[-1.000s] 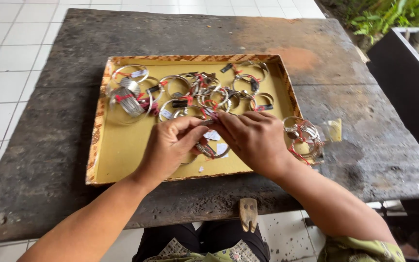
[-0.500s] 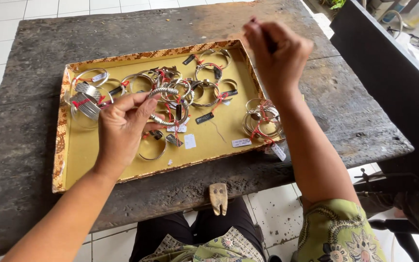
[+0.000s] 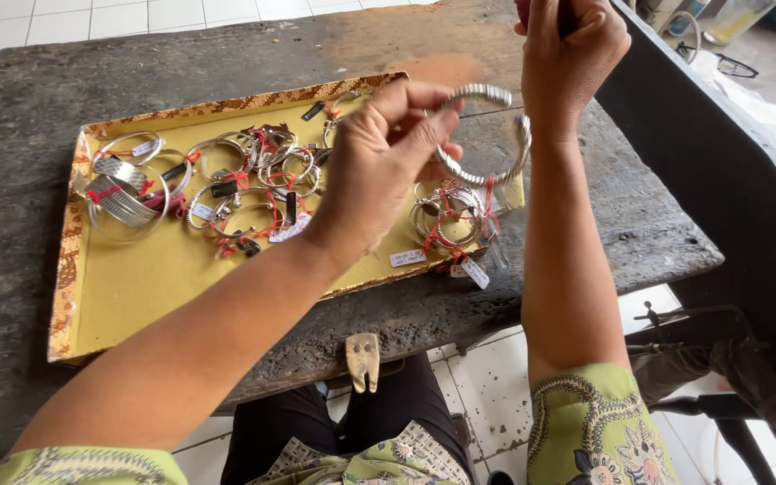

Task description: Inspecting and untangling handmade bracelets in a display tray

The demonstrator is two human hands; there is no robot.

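Above the yellow tray (image 3: 127,296), a silver bangle (image 3: 487,135) pinched in the left hand (image 3: 379,166).

Fingers closed on the open bangle's left part — right hand (image 3: 572,63) raised above it, closed on something small and dark red, hardly seen. Ribbed, shiny metal, a red thread hanging; probably stiff and light, a bit slippery — best taken at the rim. More tagged bangles (image 3: 226,184) below in the tray on the dark table (image 3: 657,224).

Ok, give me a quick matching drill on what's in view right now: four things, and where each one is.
Things:
1. open silver cuff bracelet
2. wide ribbed silver bangle
3. yellow tray with patterned rim
4. small brass bracket

Places:
A. on the dark wooden table
B. at the table's near edge
C. held up in the left hand
D. at the tray's left end

Pairs: 1-C, 2-D, 3-A, 4-B
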